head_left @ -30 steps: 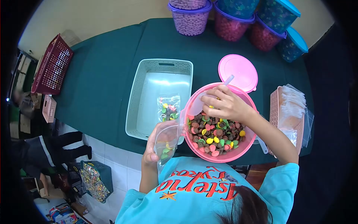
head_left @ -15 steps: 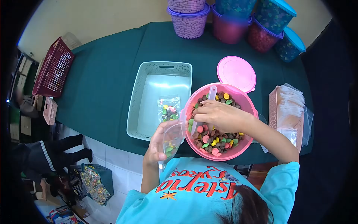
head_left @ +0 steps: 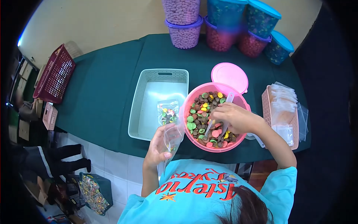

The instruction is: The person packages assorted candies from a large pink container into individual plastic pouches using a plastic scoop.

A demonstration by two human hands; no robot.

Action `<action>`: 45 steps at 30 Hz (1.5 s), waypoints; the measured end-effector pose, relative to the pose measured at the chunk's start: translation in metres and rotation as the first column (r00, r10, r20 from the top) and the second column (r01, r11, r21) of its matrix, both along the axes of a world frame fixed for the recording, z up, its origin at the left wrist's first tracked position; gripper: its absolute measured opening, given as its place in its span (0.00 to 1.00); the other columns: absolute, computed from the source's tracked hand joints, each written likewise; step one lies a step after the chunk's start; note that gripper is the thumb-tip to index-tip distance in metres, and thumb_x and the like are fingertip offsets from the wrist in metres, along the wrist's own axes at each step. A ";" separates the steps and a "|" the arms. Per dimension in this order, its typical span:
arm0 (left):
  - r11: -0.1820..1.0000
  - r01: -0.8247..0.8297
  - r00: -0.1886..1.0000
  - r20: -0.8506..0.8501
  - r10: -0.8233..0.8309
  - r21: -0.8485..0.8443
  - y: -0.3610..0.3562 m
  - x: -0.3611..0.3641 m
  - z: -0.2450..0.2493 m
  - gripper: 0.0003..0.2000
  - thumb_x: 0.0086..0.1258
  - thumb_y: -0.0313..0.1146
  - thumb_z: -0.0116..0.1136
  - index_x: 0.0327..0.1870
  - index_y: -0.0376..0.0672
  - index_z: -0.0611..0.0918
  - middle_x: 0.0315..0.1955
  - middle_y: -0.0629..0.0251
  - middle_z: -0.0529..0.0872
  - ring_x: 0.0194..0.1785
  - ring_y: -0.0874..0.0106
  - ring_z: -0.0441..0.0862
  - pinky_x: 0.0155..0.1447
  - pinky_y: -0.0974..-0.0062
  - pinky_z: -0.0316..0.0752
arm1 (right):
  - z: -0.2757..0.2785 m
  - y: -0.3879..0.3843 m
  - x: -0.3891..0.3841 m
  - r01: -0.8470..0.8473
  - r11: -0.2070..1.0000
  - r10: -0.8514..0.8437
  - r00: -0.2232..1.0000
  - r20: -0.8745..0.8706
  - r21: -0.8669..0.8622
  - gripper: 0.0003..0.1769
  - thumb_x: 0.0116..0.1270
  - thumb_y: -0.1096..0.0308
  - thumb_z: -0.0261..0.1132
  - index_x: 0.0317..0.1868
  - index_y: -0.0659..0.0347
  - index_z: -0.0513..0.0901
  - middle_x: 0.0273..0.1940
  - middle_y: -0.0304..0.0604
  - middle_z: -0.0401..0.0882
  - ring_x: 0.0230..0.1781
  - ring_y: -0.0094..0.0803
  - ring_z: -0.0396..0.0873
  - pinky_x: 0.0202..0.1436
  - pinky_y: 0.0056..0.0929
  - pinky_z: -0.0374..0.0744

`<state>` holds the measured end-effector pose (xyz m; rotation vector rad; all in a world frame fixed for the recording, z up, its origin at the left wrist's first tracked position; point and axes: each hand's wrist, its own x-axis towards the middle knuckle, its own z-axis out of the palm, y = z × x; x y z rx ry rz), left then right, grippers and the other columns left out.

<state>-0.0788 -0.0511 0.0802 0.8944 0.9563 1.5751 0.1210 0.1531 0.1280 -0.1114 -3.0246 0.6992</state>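
Note:
My left hand (head_left: 158, 149) holds an open clear plastic bag (head_left: 173, 136) with a few candies in its bottom, beside the rim of a pink tub (head_left: 241, 100). The tub holds brown, green, yellow and pink disc-shaped candies (head_left: 199, 115). Over the tub's right side, my right hand (head_left: 233, 116) grips a translucent scoop (head_left: 230, 98), whose lower end is down among the candies. To the left, a filled clear bag (head_left: 167, 111) lies in a pale green basket (head_left: 146, 100).
A pink lid (head_left: 229, 76) lies behind the tub. A pink basket (head_left: 267, 108) at the right holds clear bags. Stacked tubs (head_left: 184, 35) line the back. A dark red basket (head_left: 56, 74) stands far left; a person (head_left: 33, 160) is beyond the table's left side.
My right hand has moved right across the tub with the scoop, away from the bag. My left hand still holds the bag near the rim. The camera view has shifted slightly.

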 end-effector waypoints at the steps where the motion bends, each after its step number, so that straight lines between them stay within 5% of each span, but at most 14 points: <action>1: 1.000 0.007 1.000 0.000 -0.007 0.000 -0.002 0.001 -0.001 0.44 0.40 0.45 0.69 0.60 0.36 0.60 0.53 0.53 0.67 0.59 0.62 0.65 0.62 0.62 0.59 | 0.001 0.000 0.001 -0.009 1.000 0.009 1.000 -0.023 0.008 0.27 0.34 0.86 0.61 0.41 0.60 0.72 0.38 0.42 0.73 0.41 0.43 0.72 0.49 0.37 0.69; 4: 1.000 0.017 0.999 -0.031 -0.016 0.021 -0.008 0.005 -0.003 0.44 0.40 0.45 0.69 0.60 0.36 0.60 0.53 0.53 0.67 0.59 0.62 0.65 0.62 0.62 0.59 | 0.006 -0.008 0.004 0.052 0.998 -0.049 0.990 0.135 -0.018 0.26 0.33 0.84 0.62 0.40 0.61 0.72 0.35 0.43 0.74 0.39 0.44 0.72 0.47 0.37 0.70; 8: 1.000 0.026 0.999 -0.036 -0.025 0.011 -0.013 0.008 -0.002 0.44 0.40 0.44 0.69 0.60 0.35 0.60 0.54 0.54 0.68 0.59 0.62 0.66 0.62 0.63 0.58 | 0.008 -0.018 0.004 0.100 0.994 -0.096 0.991 0.096 -0.036 0.26 0.33 0.77 0.66 0.39 0.61 0.73 0.34 0.46 0.74 0.37 0.46 0.74 0.41 0.39 0.72; 10: 1.000 0.028 0.999 -0.036 -0.027 0.008 -0.014 0.008 -0.002 0.44 0.40 0.44 0.69 0.60 0.35 0.60 0.54 0.54 0.68 0.59 0.62 0.66 0.62 0.63 0.58 | 0.006 -0.020 0.003 0.129 0.989 -0.114 0.979 0.171 -0.078 0.27 0.35 0.73 0.65 0.42 0.61 0.72 0.37 0.46 0.73 0.41 0.45 0.73 0.46 0.37 0.69; 16: 1.000 0.019 0.999 -0.030 -0.019 0.012 -0.018 0.009 -0.003 0.44 0.39 0.39 0.71 0.59 0.35 0.61 0.54 0.54 0.67 0.60 0.63 0.65 0.64 0.65 0.56 | -0.008 -0.021 -0.003 0.219 0.955 -0.208 0.975 0.075 -0.201 0.30 0.35 0.71 0.66 0.46 0.62 0.71 0.41 0.49 0.74 0.44 0.46 0.73 0.48 0.39 0.70; 19: 0.998 -0.051 0.996 -0.072 0.053 0.034 -0.018 0.009 -0.010 0.43 0.38 0.35 0.71 0.59 0.35 0.61 0.54 0.55 0.68 0.60 0.63 0.65 0.64 0.66 0.55 | -0.018 -0.016 -0.005 0.159 0.969 -0.184 0.976 -0.119 -0.191 0.31 0.35 0.69 0.66 0.47 0.63 0.71 0.41 0.49 0.75 0.44 0.45 0.74 0.47 0.38 0.72; 24: 0.991 -0.113 0.932 -0.339 0.130 0.071 -0.010 0.012 -0.008 0.40 0.36 0.35 0.74 0.55 0.36 0.66 0.52 0.57 0.70 0.57 0.65 0.66 0.61 0.68 0.60 | -0.014 -0.002 -0.004 0.246 0.864 -0.241 0.968 0.068 -0.440 0.31 0.33 0.69 0.64 0.45 0.64 0.72 0.42 0.49 0.75 0.42 0.39 0.75 0.44 0.33 0.75; 32: 0.968 -0.154 0.665 -0.704 0.249 0.197 0.018 0.020 0.016 0.38 0.33 0.38 0.75 0.51 0.39 0.71 0.48 0.55 0.72 0.55 0.62 0.70 0.58 0.67 0.64 | 0.028 0.023 0.003 0.134 0.873 -0.207 0.972 -0.109 -0.468 0.31 0.35 0.65 0.67 0.44 0.65 0.73 0.41 0.50 0.76 0.40 0.41 0.77 0.46 0.36 0.75; 38: 0.968 -0.133 0.592 -0.766 0.251 0.215 0.042 0.026 0.027 0.38 0.33 0.35 0.75 0.50 0.37 0.70 0.47 0.55 0.72 0.53 0.63 0.71 0.57 0.69 0.65 | 0.069 0.022 -0.006 0.035 0.971 -0.080 0.980 -0.185 -0.237 0.26 0.34 0.64 0.66 0.39 0.65 0.75 0.35 0.52 0.78 0.35 0.46 0.78 0.39 0.35 0.75; 40: 0.965 -0.127 0.593 -0.762 0.258 0.228 0.048 0.030 0.031 0.37 0.33 0.35 0.74 0.50 0.38 0.71 0.46 0.55 0.72 0.53 0.62 0.71 0.57 0.68 0.65 | 0.086 0.014 -0.012 0.141 0.988 -0.136 0.988 0.066 -0.066 0.24 0.35 0.67 0.64 0.38 0.64 0.76 0.34 0.52 0.78 0.33 0.46 0.78 0.39 0.38 0.74; 42: 0.967 -0.121 0.552 -0.795 0.253 0.224 0.054 0.034 0.034 0.36 0.33 0.35 0.74 0.49 0.38 0.71 0.47 0.55 0.73 0.53 0.61 0.71 0.57 0.68 0.65 | 0.100 -0.002 -0.021 0.141 0.988 -0.145 0.986 0.083 0.059 0.22 0.36 0.67 0.63 0.36 0.66 0.77 0.34 0.53 0.78 0.35 0.44 0.77 0.41 0.36 0.71; 45: 0.969 -0.142 0.557 -0.793 0.247 0.203 0.061 0.037 0.036 0.37 0.35 0.36 0.74 0.50 0.37 0.70 0.48 0.55 0.73 0.53 0.60 0.70 0.56 0.66 0.65 | 0.101 -0.027 -0.035 0.128 0.848 -0.158 0.987 0.015 0.515 0.20 0.38 0.64 0.64 0.33 0.67 0.77 0.31 0.48 0.77 0.35 0.38 0.76 0.44 0.32 0.67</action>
